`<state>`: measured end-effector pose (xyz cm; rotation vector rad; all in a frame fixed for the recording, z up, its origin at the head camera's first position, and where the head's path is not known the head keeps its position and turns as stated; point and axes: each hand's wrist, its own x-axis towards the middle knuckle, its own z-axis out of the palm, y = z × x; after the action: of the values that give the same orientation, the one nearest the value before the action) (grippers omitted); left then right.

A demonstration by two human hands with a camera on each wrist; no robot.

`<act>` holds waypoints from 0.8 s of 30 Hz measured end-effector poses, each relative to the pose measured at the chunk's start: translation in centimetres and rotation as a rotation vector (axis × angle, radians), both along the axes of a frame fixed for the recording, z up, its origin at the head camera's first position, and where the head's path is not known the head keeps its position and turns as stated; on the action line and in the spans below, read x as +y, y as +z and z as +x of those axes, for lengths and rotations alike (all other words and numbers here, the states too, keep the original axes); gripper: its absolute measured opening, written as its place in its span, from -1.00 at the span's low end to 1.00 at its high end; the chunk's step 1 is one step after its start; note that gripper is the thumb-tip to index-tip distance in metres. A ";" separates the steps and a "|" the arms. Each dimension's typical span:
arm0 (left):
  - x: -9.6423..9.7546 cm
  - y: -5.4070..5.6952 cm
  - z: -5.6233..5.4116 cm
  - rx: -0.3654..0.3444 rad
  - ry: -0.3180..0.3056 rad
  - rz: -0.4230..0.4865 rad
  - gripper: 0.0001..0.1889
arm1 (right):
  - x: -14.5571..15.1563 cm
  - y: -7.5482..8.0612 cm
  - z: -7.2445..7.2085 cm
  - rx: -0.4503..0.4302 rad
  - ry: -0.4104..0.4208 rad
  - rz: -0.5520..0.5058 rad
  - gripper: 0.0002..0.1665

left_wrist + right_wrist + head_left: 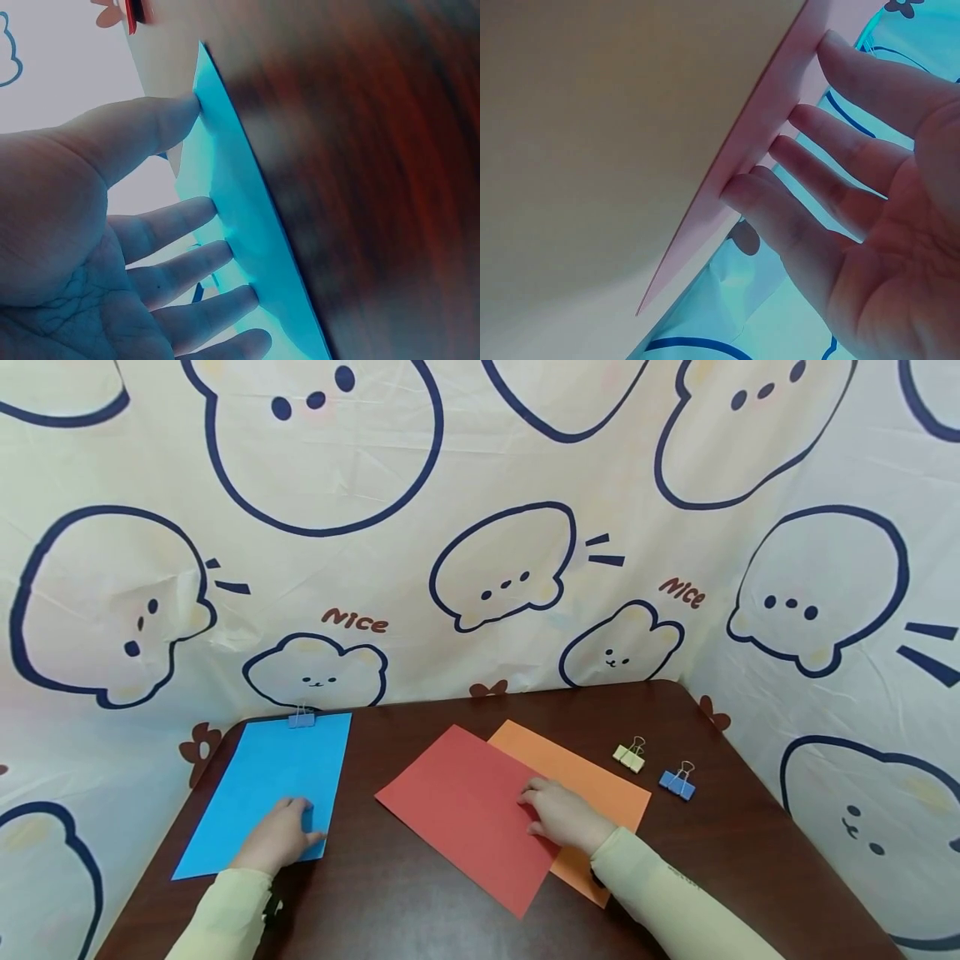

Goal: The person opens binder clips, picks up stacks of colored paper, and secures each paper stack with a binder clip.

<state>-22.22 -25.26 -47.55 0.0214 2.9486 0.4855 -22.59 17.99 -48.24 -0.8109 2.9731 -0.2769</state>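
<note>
On the counter (390, 910), the left sheet (270, 785) apparently bears an edge clip (302, 720) at its far end. To its right, the middle sheet (465, 810) overlaps the right sheet (600, 785); further right lie an inner clip (628, 758) and an outer clip (677, 785).

The blue rectangular sheet (281, 768) on the left and the overlapping red (457, 802) and orange (581, 768) rectangular sheets to its right look like smooth, matt paper. The dark brown table (390, 893) shows wood grain under a soft sheen. The small pale-yellow clip (628, 758) at far right has thin, shiny metal wire handles. The white printed backdrop (405, 577) looks thin and creased, cloth or plastic.
</note>
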 end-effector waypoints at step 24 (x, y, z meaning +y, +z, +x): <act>2.9 0.2 0.5 0.085 -0.055 -0.102 -0.40 | 0.0 -0.1 -0.1 -0.014 -0.015 -0.007 -0.53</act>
<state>-21.70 -22.41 -47.40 0.1142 3.0428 0.3343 -22.69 18.01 -48.36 -0.7845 2.9676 -0.2923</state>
